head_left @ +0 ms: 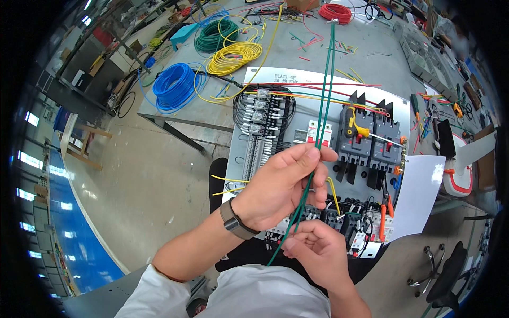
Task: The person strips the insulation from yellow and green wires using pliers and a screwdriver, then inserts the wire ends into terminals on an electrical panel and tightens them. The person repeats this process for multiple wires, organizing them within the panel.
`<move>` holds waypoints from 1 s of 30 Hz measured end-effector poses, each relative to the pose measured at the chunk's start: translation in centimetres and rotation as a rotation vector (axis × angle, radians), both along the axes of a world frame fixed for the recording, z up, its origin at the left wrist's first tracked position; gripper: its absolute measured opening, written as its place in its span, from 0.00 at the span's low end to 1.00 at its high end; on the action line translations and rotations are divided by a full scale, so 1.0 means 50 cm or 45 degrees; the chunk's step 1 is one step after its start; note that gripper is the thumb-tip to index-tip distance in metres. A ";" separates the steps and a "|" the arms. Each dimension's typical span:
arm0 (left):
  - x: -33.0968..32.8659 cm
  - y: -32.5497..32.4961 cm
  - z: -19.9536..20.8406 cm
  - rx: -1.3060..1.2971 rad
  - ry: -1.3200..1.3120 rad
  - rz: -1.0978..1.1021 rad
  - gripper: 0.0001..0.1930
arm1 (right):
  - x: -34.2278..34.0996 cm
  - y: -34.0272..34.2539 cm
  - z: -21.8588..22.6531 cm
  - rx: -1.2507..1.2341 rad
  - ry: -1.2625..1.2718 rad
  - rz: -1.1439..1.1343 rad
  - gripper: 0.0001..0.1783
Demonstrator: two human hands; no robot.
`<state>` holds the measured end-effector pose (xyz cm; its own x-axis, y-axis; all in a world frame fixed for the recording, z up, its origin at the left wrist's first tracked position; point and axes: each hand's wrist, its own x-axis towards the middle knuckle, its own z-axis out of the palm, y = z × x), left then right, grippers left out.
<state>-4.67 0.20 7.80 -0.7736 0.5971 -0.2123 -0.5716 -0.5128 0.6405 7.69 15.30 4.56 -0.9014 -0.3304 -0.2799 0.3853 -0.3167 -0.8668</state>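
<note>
Two long green wires (324, 90) run taut from the far side of the table toward me, over a metal mounting panel (396, 106). My left hand (283, 183), a watch on its wrist, pinches them above the panel's middle. Lower down, near the panel's front edge, my right hand (321, 253) closes thumb and fingers on the same wires. Their near ends hang toward my lap. Beyond my hands sit a small white breaker (319, 130) and two large dark circuit breakers (354, 153). A yellow-handled screwdriver (361, 131) lies across the large ones.
Coils of blue (174, 87), yellow (235, 58), green (216, 35) and red wire (335, 13) lie on the table. Orange-handled pliers (383, 222) rest at the panel's right, beside a white sheet (421, 196). A terminal strip (253, 159) lines the left; an office chair (442, 278) stands lower right.
</note>
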 end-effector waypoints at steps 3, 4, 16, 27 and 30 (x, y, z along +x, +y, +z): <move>-0.006 0.000 -0.002 -0.111 0.044 0.017 0.18 | -0.009 0.001 0.019 -0.188 -0.103 -0.071 0.13; -0.008 -0.002 -0.004 -0.144 0.056 0.021 0.18 | -0.010 -0.001 0.015 -0.189 -0.092 -0.077 0.13; -0.013 -0.025 -0.013 -0.363 0.206 -0.067 0.21 | -0.007 -0.010 0.010 0.226 0.103 -0.088 0.14; -0.013 -0.030 -0.006 -0.448 0.234 -0.068 0.21 | -0.003 0.010 0.012 0.044 -0.098 0.034 0.13; -0.019 -0.036 -0.013 -0.398 0.232 -0.108 0.21 | -0.006 0.035 -0.007 -0.095 -0.137 0.137 0.16</move>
<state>-5.60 -1.60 7.15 -0.7659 0.5891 -0.2575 -0.4656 -0.2321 0.8540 7.37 17.06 4.20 -0.8258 -0.4469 -0.3440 0.5097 -0.3303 -0.7944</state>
